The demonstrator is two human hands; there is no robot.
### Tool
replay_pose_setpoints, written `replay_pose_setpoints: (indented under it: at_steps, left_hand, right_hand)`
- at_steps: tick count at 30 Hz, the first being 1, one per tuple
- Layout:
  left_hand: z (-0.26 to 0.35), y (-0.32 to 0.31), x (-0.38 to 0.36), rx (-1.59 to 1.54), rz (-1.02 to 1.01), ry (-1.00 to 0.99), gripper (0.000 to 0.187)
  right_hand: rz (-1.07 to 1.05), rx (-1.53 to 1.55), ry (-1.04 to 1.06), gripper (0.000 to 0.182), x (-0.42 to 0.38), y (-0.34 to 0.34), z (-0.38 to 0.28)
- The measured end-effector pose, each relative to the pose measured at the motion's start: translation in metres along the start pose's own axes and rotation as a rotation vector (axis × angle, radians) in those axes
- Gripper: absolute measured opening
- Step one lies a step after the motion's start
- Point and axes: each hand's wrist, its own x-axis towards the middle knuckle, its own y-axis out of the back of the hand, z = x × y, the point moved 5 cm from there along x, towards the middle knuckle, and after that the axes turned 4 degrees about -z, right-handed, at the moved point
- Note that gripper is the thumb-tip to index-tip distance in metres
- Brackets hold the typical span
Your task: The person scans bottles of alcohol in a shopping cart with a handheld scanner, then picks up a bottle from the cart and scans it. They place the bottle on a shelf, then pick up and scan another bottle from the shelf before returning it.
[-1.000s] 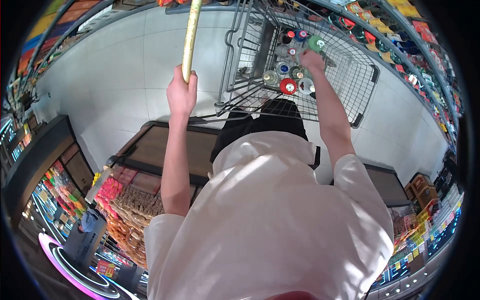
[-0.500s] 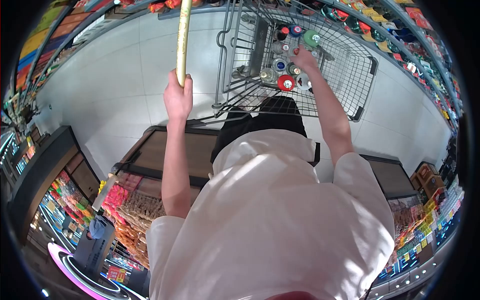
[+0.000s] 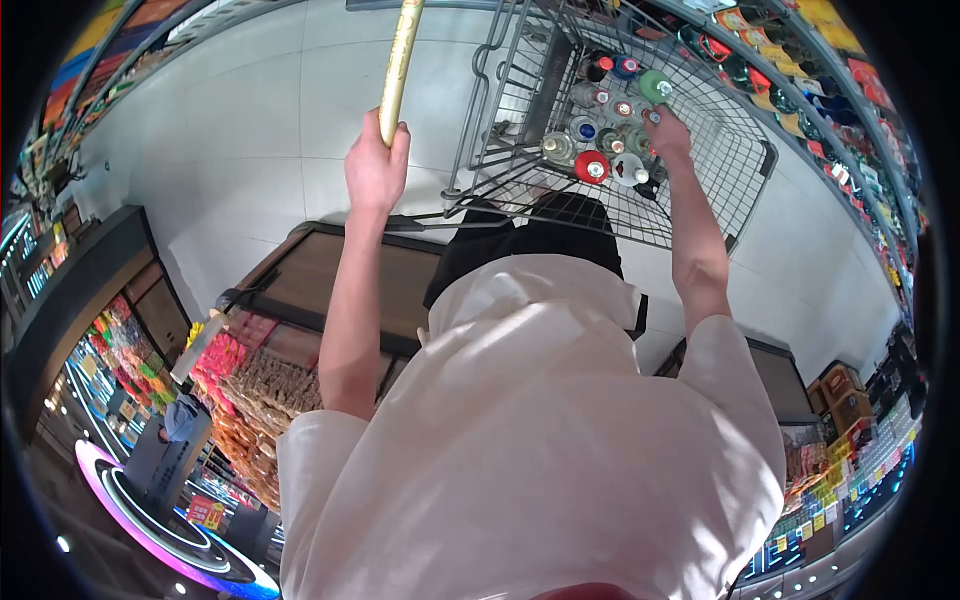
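Note:
My left hand (image 3: 378, 170) is wrapped round the lower end of a pale yellow stick with gold markings (image 3: 402, 65), which runs up past the top of the view. Inside the wire shopping cart (image 3: 722, 212), my right hand (image 3: 670, 133) has its fingers closed at the top of a bottle (image 3: 654, 116); most of that bottle is hidden. Just beyond it is a green bottle (image 3: 655, 84). Several other bottles stand upright close together, among them a red-topped one (image 3: 592, 167), a white-topped one (image 3: 629, 170) and a clear one with a blue top (image 3: 584, 128).
Shelves of packed goods (image 3: 775, 55) curve along the right of the cart. Behind my body are brown-topped display counters (image 3: 380, 285) with bagged snacks (image 3: 262, 385). Pale floor tiles (image 3: 250, 120) lie to the left. A person (image 3: 181, 418) is far off at lower left.
My right hand has moved rightward from a bottle in the middle of the group to one at its right side. The left hand still grips the stick. The view has shifted slightly.

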Motion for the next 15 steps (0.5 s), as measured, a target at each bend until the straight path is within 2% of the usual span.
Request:
replay_pose_setpoints:
  at_steps: [15]
  left_hand:
    - [0.003, 0.000, 0.001, 0.028, -0.023, 0.033, 0.037]
  right_hand:
    - [0.112, 0.226, -0.162, 0.050, 0.035, -0.019, 0.077]
